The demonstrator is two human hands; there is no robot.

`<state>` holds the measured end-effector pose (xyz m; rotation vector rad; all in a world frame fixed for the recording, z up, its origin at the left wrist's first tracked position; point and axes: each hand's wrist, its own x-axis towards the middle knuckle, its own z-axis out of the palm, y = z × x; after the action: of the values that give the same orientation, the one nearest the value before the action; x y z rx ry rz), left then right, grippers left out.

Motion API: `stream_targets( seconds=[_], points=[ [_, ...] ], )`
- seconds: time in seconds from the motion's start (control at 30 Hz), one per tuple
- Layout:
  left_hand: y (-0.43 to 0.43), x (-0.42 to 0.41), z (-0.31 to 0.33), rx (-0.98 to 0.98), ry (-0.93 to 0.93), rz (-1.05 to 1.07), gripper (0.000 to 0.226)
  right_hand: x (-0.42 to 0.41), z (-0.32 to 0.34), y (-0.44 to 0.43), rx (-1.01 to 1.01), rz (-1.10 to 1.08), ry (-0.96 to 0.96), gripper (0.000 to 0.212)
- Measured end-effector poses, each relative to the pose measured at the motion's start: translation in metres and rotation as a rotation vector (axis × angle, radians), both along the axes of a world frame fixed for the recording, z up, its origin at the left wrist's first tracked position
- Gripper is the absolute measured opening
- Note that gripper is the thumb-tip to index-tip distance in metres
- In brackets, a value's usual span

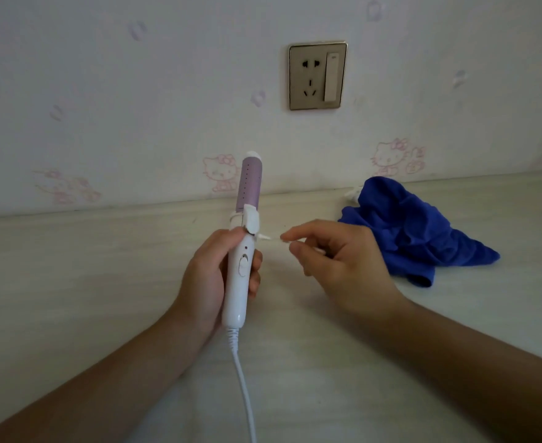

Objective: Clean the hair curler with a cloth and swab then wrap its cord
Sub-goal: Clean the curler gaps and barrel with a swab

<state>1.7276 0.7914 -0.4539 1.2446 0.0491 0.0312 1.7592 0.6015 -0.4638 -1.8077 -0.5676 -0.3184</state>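
Left hand (204,278) grips hair curler (242,282) upright; right hand (339,262) pinches swab (268,238) between thumb and forefinger.

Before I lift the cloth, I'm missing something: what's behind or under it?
A small white thing pokes out behind the cloth, at its far left edge, mostly covered; I cannot name it. Anything under the cloth is hidden.

Open worktop (71,266) at left. Crumpled blue cloth (416,231) heaped right rear, beside wall (135,91). White cord (241,378) trailing centre front.
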Motion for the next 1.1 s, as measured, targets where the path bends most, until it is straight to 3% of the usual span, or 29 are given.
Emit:
stream_targets(
  seconds=[0.33, 0.53, 1.1],
  points=[
    [-0.008, -0.018, -0.023, 0.006, 0.021, 0.041, 0.038, -0.015, -0.006, 0.004, -0.164, -0.02, 0.065, 0.008],
    [-0.015, -0.016, -0.011, 0.105, -0.059, 0.024, 0.035, -0.02, 0.006, 0.001, -0.089, -0.062, 0.051, 0.007],
    [-0.027, -0.019, -0.013, 0.159, -0.105, 0.065, 0.037, -0.024, 0.007, 0.003, -0.142, -0.085, 0.117, 0.011]
  ],
)
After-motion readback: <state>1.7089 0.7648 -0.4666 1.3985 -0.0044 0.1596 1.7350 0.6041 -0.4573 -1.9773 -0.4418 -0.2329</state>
